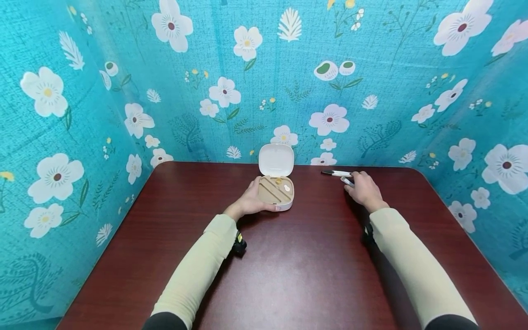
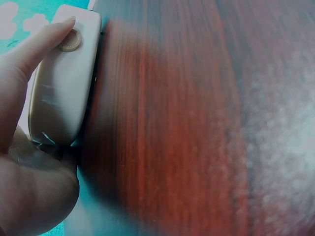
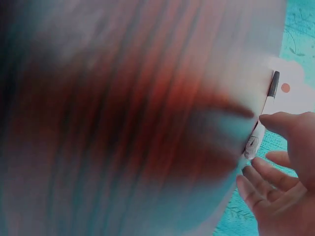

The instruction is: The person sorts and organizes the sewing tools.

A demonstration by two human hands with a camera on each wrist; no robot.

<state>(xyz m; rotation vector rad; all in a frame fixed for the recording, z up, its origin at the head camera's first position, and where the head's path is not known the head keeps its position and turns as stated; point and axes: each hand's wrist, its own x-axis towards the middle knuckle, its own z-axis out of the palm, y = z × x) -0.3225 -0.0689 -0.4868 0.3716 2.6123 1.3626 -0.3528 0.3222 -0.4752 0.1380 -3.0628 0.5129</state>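
Note:
A white case (image 1: 275, 195) with a tan slotted inside stands at the back middle of the table, its hinged lid (image 1: 276, 160) raised. Inside it show a small gold piece (image 1: 278, 181) and a small white piece (image 1: 287, 188). My left hand (image 1: 252, 198) grips the case from the left, thumb along its front by a round button (image 2: 70, 41); the other fingers are mostly hidden. To the right, my right hand (image 1: 365, 188) is down by a small white object (image 3: 254, 141), thumb and fingers spread around it. A black-capped white marker (image 1: 336, 173) lies just behind.
The dark reddish wooden table (image 1: 305, 270) meets a turquoise floral cloth (image 1: 247, 114) right behind the case and along both sides. A dark wrist camera (image 1: 239, 245) hangs under my left sleeve.

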